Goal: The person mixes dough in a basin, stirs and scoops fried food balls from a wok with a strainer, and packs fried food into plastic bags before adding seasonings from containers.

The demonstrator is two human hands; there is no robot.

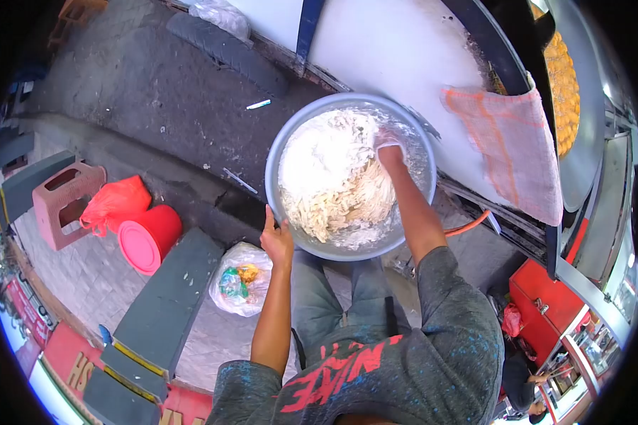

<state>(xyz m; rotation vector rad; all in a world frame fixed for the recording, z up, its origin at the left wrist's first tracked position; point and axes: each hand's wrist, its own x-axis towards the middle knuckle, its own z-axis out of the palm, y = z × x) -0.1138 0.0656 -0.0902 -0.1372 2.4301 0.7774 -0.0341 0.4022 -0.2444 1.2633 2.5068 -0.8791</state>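
Observation:
A grey round basin [272, 183] in front of my legs holds white flour [327, 150] with a lumpy, cream-coloured dough mix [358, 202] in its lower part. My left hand [277, 239] grips the near-left rim, its thumb and fingers at the edge. Inside the basin, on the right, my right hand [388, 145] reaches into the flour. Something white, like a thin glove cuff, shows at that wrist. The right fingers are blurred and partly hidden, so their pose is unclear.
Left stand a red bucket [171, 225], a red plastic bag [126, 201], a stool [53, 205] and a grey bench [156, 304]. A clear bag [223, 292] lies near my left forearm. A checked cloth [507, 145] hangs right; another person [521, 386] is at lower right.

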